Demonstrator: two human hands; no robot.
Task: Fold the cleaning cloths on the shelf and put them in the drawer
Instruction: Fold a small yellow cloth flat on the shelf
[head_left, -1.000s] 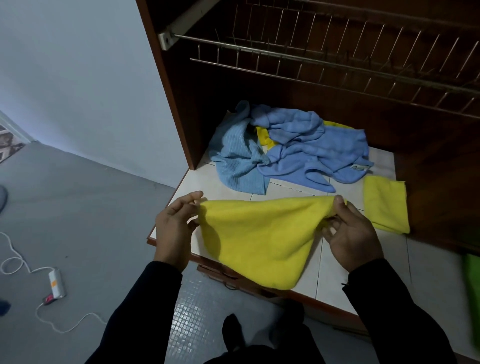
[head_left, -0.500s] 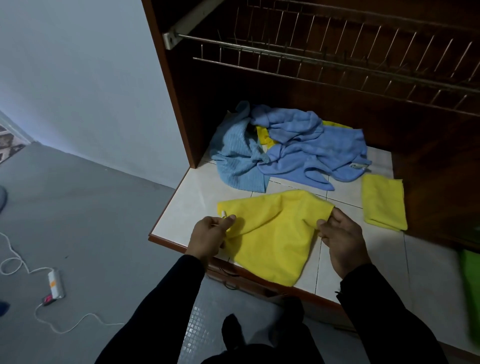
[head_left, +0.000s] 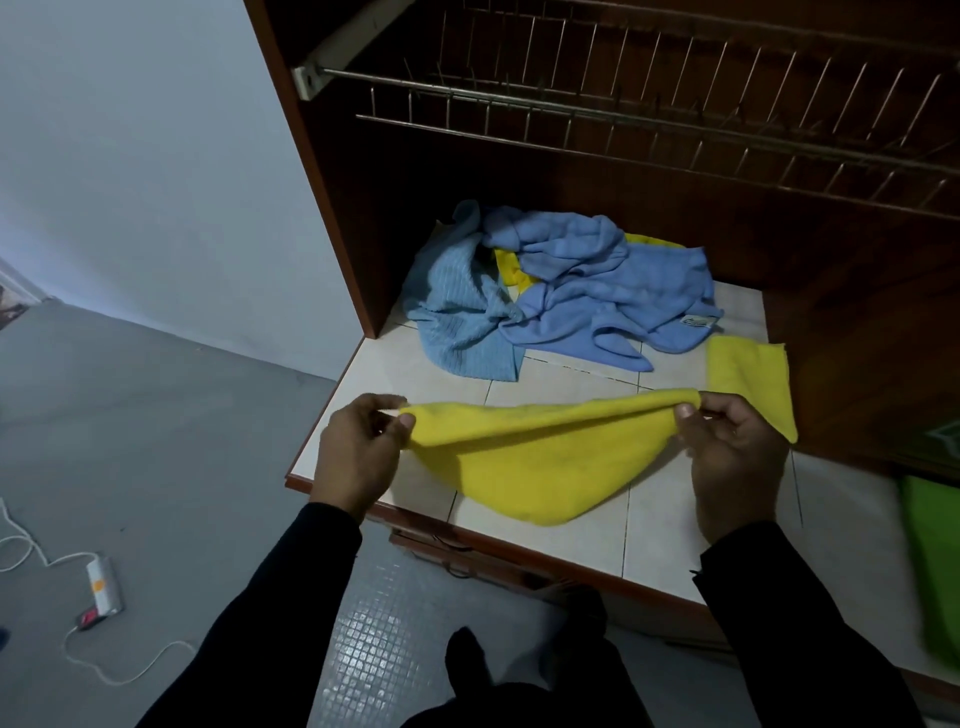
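Moved since half a second ago: the left hand, which then sat close in on the yellow cloth, now stands out near the shelf's left front corner; the cloth, then bunched with one end lying on the tiles, is drawn out taut between both hands. The arrangement is much as it was a full second ago.

Item 1 — yellow cloth. Folded double, upper edge stretched nearly straight from hand to hand, lower part sagging in a rounded belly over the front of the tiled shelf. Whether the belly touches the tiles cannot be told.

Item 2 — left hand. Thumb and fingers pinch the cloth's left end.

Item 3 — right hand. Thumb on top, fingers curled beneath, pinching the cloth's right end. Its place has scarcely changed.

Item 4 — folded yellow cloth. Lies flat on the shelf by the right wall, just behind the right hand; unmoved.

Item 5 — heap of blue cloths. Crumpled at the back of the shelf, a strip of yellow showing among them; unchanged.

Item 6 — wire rack. Spans the cabinet above the shelf.

Item 7 — drawer. Front edge visible under the shelf lip; how far it stands open cannot be told.

Item 8 — power strip. On the grey floor at left, white cable trailing from it.

Item 9 — green object. Right edge of view, blurred.
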